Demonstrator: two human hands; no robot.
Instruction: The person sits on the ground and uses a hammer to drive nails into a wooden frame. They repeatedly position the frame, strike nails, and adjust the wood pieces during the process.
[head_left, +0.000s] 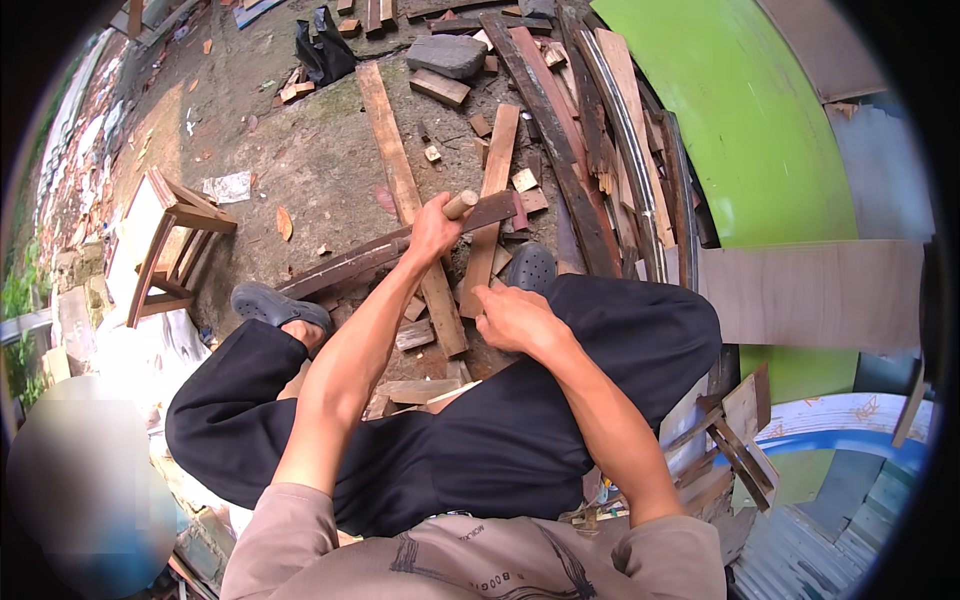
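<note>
"Where is the dark plank?"

"The dark plank (345, 266) lies on the ground between the person's feet. Its long axis slants from beside the left clog (275, 303), nearer the body, to a farther end on the right. It crosses over the right pale plank (487, 250); its crossing with the left pale plank (392, 145) is partly hidden by the arm."

"Which hand is nearer to it?"

"The left hand (433, 230). It is above the dark plank, toward its right end, with the fingers wrapped closed around a wooden handle (460, 204). The handle's round butt points right, roughly along the dark plank. Whatever is at its other end is too hidden to name."

"And the right hand?"

"The right hand (518, 322) is on the body side of the dark plank, apart from it, below its right end. Its fingers are curled, the fingertips by the near end of the right pale plank. I cannot tell whether they pinch that wood, touch it or only hover beside it."
</note>
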